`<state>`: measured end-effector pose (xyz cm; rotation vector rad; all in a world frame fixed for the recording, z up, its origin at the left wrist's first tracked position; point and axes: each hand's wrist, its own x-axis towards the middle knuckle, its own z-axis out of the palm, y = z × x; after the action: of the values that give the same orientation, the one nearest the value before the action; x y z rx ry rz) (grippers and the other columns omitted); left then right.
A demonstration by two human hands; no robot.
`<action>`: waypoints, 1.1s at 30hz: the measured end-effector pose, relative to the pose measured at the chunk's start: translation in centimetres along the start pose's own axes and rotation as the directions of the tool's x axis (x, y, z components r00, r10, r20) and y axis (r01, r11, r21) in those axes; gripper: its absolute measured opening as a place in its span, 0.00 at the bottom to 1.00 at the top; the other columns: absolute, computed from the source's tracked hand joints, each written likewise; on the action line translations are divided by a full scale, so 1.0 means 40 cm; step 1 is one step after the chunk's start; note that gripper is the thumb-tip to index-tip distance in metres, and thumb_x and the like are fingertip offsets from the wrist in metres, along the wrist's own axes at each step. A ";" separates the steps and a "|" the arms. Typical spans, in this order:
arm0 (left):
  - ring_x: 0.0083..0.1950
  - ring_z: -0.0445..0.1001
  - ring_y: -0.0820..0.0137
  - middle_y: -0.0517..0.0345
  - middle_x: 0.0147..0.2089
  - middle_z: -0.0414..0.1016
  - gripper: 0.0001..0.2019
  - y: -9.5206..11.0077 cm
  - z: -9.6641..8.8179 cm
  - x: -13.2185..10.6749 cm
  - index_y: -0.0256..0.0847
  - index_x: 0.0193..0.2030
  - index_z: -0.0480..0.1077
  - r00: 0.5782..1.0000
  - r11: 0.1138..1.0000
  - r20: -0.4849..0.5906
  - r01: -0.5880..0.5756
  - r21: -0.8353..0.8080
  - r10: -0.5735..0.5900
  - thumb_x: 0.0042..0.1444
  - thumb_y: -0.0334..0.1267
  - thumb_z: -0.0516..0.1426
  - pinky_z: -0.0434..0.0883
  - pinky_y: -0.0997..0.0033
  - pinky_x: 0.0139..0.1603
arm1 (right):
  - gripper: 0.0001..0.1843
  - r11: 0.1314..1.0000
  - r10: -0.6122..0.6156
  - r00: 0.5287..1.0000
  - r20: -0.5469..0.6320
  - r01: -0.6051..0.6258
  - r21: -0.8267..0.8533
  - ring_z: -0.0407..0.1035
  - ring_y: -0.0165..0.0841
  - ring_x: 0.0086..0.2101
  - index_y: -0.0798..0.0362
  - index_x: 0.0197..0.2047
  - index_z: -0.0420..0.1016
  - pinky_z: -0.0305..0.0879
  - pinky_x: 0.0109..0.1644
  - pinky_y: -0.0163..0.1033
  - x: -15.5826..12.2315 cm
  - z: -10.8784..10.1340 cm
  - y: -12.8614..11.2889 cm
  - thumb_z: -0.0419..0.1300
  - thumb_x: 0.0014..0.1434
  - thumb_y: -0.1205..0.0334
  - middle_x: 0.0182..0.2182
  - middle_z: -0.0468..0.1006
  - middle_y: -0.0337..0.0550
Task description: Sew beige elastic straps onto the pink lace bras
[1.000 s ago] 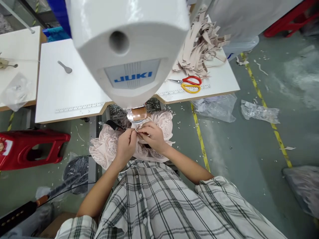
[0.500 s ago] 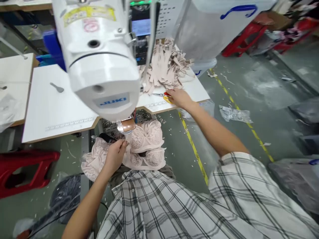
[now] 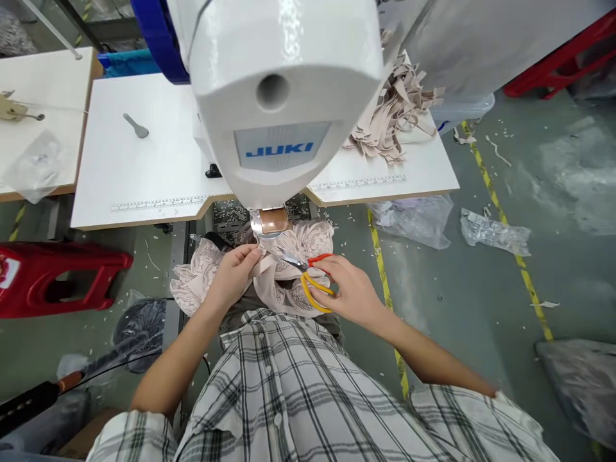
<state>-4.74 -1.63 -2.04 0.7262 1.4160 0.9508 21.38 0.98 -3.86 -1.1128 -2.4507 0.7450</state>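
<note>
My right hand [image 3: 350,290] grips a pair of scissors [image 3: 308,276] by one red and one yellow handle loop. Their blades point left, toward the fabric strip pinched in my left hand [image 3: 237,273]. That pale pink strip [image 3: 264,264] belongs to, or lies against, the lace bras [image 3: 315,240] piled below the needle area. More lace fabric [image 3: 196,273] bunches to the left of my left hand. Just above the fingers is the head of the white sewing machine [image 3: 283,147], with a copper-coloured guard [image 3: 274,220]. Whether the blades touch the strip I cannot tell.
A heap of beige strips [image 3: 397,112] lies on the white worktable [image 3: 144,154] right of the machine. A grey teardrop-shaped tool [image 3: 136,126] rests on its left part. A red stool [image 3: 91,282] stands left on the floor, and plastic bags [image 3: 495,232] lie to the right.
My right hand has lifted the scissors off the table and brought them down and left to the lace bras. My left hand still pinches fabric under the machine. The view has moved closer.
</note>
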 end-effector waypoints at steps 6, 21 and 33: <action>0.34 0.67 0.70 0.59 0.33 0.72 0.13 0.026 0.006 -0.024 0.41 0.36 0.73 0.989 0.929 0.025 -0.146 0.340 0.146 0.65 0.44 0.51 0.64 0.73 0.35 | 0.20 0.997 -0.056 0.998 -0.029 0.057 0.058 0.75 0.40 0.45 0.50 0.56 0.68 0.74 0.42 0.44 0.081 0.043 -0.023 0.60 0.62 0.55 0.51 0.77 0.48; 0.30 0.66 0.71 0.60 0.32 0.72 0.16 0.046 -0.012 -0.021 0.41 0.37 0.73 0.991 0.927 0.010 -0.130 0.351 0.135 0.65 0.51 0.52 0.62 0.74 0.30 | 0.24 0.953 0.072 0.997 -0.033 -0.059 0.297 0.73 0.37 0.36 0.45 0.52 0.67 0.71 0.37 0.43 0.029 0.072 -0.018 0.64 0.52 0.59 0.47 0.77 0.46; 0.36 0.73 0.67 0.56 0.38 0.79 0.15 0.068 -0.027 -0.024 0.41 0.40 0.77 0.989 0.878 -0.004 -0.130 0.461 0.149 0.66 0.48 0.53 0.64 0.73 0.33 | 0.23 0.956 0.056 0.998 -0.015 -0.049 0.288 0.71 0.36 0.33 0.45 0.51 0.67 0.71 0.35 0.44 0.068 0.076 -0.039 0.64 0.52 0.58 0.47 0.78 0.46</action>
<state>-6.05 -1.34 0.76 1.1821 1.6646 0.7421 17.20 1.26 -5.11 -1.0691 -2.2099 1.0598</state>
